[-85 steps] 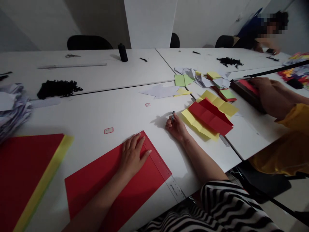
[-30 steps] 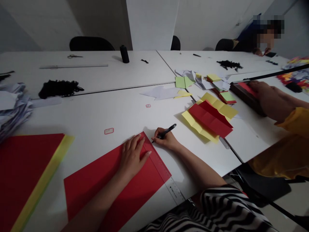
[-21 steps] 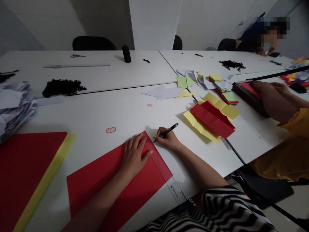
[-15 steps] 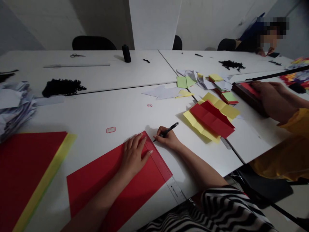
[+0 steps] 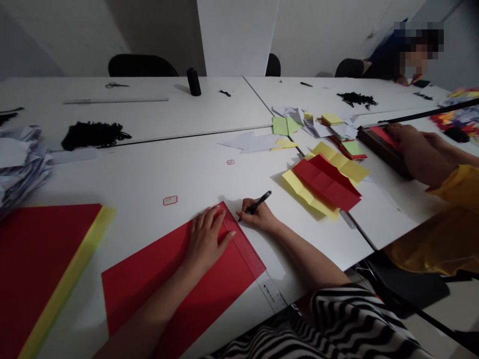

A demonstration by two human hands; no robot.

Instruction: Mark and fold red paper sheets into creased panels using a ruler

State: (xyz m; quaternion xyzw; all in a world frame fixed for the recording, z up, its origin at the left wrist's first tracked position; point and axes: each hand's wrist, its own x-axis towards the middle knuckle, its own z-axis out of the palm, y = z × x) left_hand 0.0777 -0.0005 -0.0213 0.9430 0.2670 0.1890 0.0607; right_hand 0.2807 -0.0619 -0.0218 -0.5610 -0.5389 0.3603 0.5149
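Observation:
A sheet of red paper (image 5: 149, 289) lies slanted on the white table before me. Along its right edge rests a clear ruler (image 5: 272, 295), its near end reaching past the paper onto the table. My left hand (image 5: 207, 237) is spread flat, fingers and thumb pressing on the ruler and the paper. In my right hand (image 5: 257, 215) is a black pen (image 5: 262, 200), pinched between the fingers. The pen's tip is down at the right edge of the paper, close to the ruler's far end.
Stacked red sheets (image 5: 41, 264) lie at left beside crumpled white paper (image 5: 22, 159). Folded red and yellow papers (image 5: 325, 182) are to the right. A co-worker's hands (image 5: 419, 147) rest on a dark box. Black yarn (image 5: 93, 135) and a thread spool (image 5: 193, 82) stand farther back.
The pen has tilted slightly and its tip has shifted a little along the paper's right edge toward me. My left hand stays in place on the ruler.

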